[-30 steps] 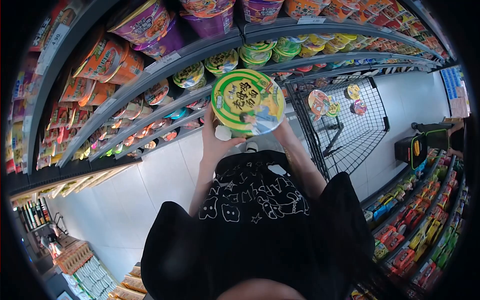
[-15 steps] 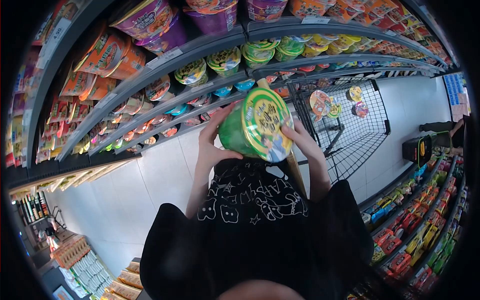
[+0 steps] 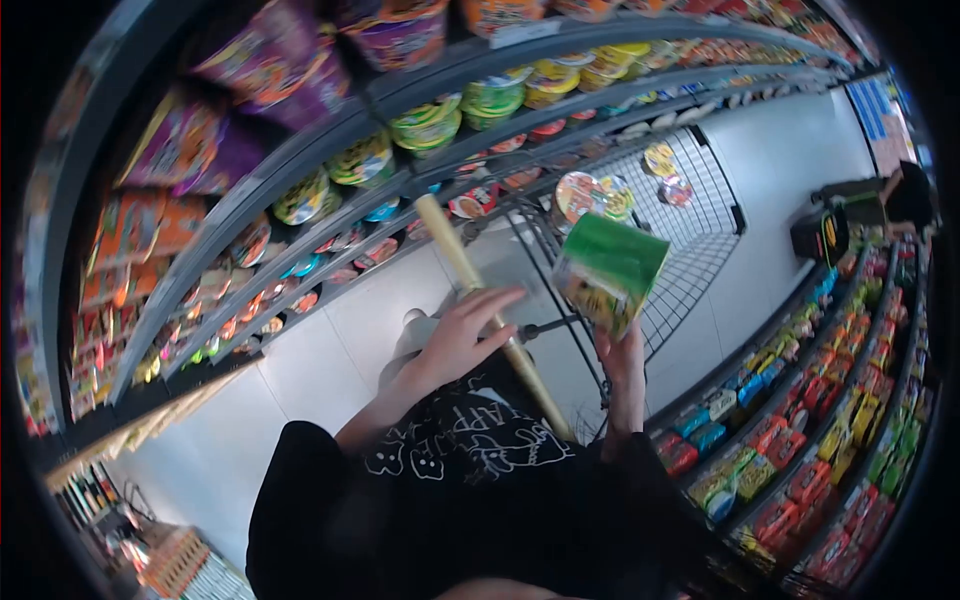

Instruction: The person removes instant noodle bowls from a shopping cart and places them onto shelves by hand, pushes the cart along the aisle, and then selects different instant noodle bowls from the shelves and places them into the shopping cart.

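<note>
A green instant noodle cup (image 3: 612, 265) is tilted on its side over the near end of the shopping cart (image 3: 690, 260). My right hand (image 3: 624, 362) grips it from below at its lid end. My left hand (image 3: 468, 328) is open, its fingers stretched out over the pale cart handle (image 3: 450, 245); whether they touch it I cannot tell. Inside the cart lie several other noodle cups, among them a large reddish one (image 3: 578, 197) and a small yellow-lidded one (image 3: 659, 158).
Shelves of noodle cups (image 3: 425, 125) curve along the left and top. Lower right, racks hold colourful packets (image 3: 790, 440). Another person (image 3: 905, 195) is at the far right beside a black basket (image 3: 820, 236). Pale floor tiles (image 3: 765, 160) stretch beyond the cart.
My left hand has let go of the noodle cup and moved down to the cart handle. My right hand has carried the cup rightward to the cart and tipped it over. The view has turned.
</note>
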`<state>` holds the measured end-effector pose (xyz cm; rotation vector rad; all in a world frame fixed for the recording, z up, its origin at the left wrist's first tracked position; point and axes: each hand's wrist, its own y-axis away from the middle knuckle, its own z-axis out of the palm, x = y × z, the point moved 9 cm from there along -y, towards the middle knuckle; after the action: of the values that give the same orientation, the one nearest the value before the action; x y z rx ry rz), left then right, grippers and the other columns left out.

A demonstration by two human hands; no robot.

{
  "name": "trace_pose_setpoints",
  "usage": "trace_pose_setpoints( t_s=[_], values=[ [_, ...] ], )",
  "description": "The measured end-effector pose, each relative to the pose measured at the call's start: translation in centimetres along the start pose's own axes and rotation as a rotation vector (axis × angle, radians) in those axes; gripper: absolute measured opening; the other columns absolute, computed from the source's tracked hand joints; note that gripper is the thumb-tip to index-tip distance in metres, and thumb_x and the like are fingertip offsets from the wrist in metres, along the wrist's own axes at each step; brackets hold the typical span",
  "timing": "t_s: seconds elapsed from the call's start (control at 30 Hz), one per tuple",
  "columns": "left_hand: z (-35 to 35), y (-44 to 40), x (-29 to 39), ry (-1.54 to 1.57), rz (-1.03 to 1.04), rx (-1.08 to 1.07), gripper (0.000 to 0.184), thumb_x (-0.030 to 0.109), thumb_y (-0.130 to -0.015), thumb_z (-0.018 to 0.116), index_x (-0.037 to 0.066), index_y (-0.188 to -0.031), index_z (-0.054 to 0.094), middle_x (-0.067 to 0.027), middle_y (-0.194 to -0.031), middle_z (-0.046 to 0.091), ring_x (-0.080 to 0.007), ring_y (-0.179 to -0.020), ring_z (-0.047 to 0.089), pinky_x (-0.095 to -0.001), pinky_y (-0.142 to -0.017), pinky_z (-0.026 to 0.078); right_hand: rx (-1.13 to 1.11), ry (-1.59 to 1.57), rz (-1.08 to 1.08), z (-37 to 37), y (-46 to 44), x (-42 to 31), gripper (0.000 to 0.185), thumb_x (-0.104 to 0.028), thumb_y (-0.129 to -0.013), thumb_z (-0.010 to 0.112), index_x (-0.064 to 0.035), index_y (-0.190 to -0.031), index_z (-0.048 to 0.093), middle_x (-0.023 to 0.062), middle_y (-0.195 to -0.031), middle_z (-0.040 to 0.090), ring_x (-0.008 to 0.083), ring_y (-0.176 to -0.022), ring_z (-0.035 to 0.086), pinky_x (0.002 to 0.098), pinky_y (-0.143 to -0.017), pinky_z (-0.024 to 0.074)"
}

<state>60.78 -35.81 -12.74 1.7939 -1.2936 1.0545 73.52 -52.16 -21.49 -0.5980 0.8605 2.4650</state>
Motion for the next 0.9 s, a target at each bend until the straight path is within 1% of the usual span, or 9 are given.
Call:
trace_pose_setpoints(
  t_s=[0.03,0.13,0.27,0.43,0.53,0.6,0.63,0.73,0.9],
  values=[
    [0.5,-0.5,1.0,-0.146,0.077,0.066,0.035,0.019,-0.075,0.056,0.003,-0.105,0.051,-0.0085,-0.102,0.054,-0.0223,-0.1,0.047,-0.0353,-0.084,0.038,0.053,-0.119,-0.055,-2.1,-0.7,-1.2,0.035,-0.033,-0.086,0.042,-0.0054,-0.107,0.045,0.0044,-0.093,0.054,0.0109,-0.069,0.052,0.0173,-0.052,0.0434],
    [3.3,-1.4,1.3,-0.371,0.184,-0.074,0.034,0.019,-0.071,0.058,0.006,-0.103,0.054,-0.0054,-0.098,0.055,-0.0195,-0.093,0.048,-0.0339,-0.081,0.037,0.31,-0.135,-0.168,-10.4,-3.7,-4.2,0.034,-0.032,-0.085,0.045,-0.0065,-0.108,0.046,0.0033,-0.096,0.053,0.0116,-0.079,0.051,0.0195,-0.062,0.0445],
    [4.1,-2.2,0.3,-0.405,0.104,-0.106,0.029,0.018,-0.069,0.059,0.008,-0.096,0.058,-0.0029,-0.093,0.057,-0.0187,-0.091,0.048,-0.0334,-0.08,0.035,0.384,-0.056,-0.262,-17.8,-10.7,-7.1,0.037,-0.031,-0.084,0.048,-0.0091,-0.113,0.041,0.0025,-0.106,0.051,0.0137,-0.099,0.047,0.0245,-0.084,0.0392],
    [4.4,-2.7,0.6,-0.413,0.068,-0.184,0.009,0.016,-0.069,0.06,0.007,-0.071,0.061,-0.0002,-0.079,0.058,-0.0166,-0.081,0.048,-0.0318,-0.073,0.034,0.56,-0.02,-0.179,-27.0,-20.9,-7.9,0.036,-0.027,-0.081,0.053,-0.0092,-0.11,0.041,0.0082,-0.104,0.051,0.0226,-0.094,0.051,0.0335,-0.075,0.0475],
    [4.6,-2.8,0.2,-0.403,0.008,-0.236,0.009,0.016,-0.068,0.061,0.008,-0.072,0.061,-0.0001,-0.078,0.058,-0.0163,-0.08,0.049,-0.0316,-0.072,0.034,0.617,-0.021,-0.183,-30.5,-25.3,-6.9,0.04,-0.024,-0.08,0.056,-0.0071,-0.111,0.038,0.0118,-0.1,0.05,0.0263,-0.087,0.053,0.0332,-0.066,0.0517],
    [4.5,-3.0,0.4,-0.394,0.009,-0.214,0.008,0.015,-0.068,0.061,0.008,-0.072,0.061,0.0001,-0.076,0.057,-0.0165,-0.078,0.049,-0.0311,-0.071,0.034,0.626,-0.07,-0.259,-30.2,-27.4,-6.2,0.042,-0.029,-0.082,0.052,-0.0077,-0.113,0.033,0.0187,-0.088,0.053,0.0258,-0.06,0.058,0.0242,-0.038,0.0467],
    [4.4,-3.0,0.3,-0.393,0.005,-0.22,0.007,0.015,-0.068,0.061,0.008,-0.072,0.061,0.0,-0.075,0.057,-0.0167,-0.077,0.049,-0.0309,-0.07,0.034,0.582,0.055,-0.147,-29.9,-28.2,-5.5,0.042,-0.03,-0.082,0.052,-0.006,-0.112,0.035,0.0143,-0.092,0.053,0.0262,-0.082,0.056,0.0257,-0.055,0.0495],
    [4.4,-3.1,0.2,-0.392,-0.002,-0.234,0.007,0.015,-0.068,0.061,0.008,-0.07,0.06,-0.0003,-0.071,0.056,-0.0169,-0.075,0.049,-0.0304,-0.069,0.034,0.389,0.144,0.095,-26.4,-29.4,-3.2,0.041,-0.032,-0.083,0.05,-0.0163,-0.116,0.03,0.0114,-0.092,0.053,0.0244,-0.084,0.056,0.0315,-0.064,0.0477],
    [4.1,-2.7,0.1,-0.349,0.027,-0.212,0.009,0.014,-0.068,0.06,0.008,-0.074,0.061,-0.0005,-0.069,0.055,-0.0174,-0.071,0.048,-0.0303,-0.069,0.034,0.624,0.423,0.105,-26.9,-28.3,-1.6,0.048,-0.04,-0.08,0.051,-0.0212,-0.116,0.026,0.0083,-0.1,0.051,0.0202,-0.081,0.051,0.0334,-0.064,0.0467]
  ],
)
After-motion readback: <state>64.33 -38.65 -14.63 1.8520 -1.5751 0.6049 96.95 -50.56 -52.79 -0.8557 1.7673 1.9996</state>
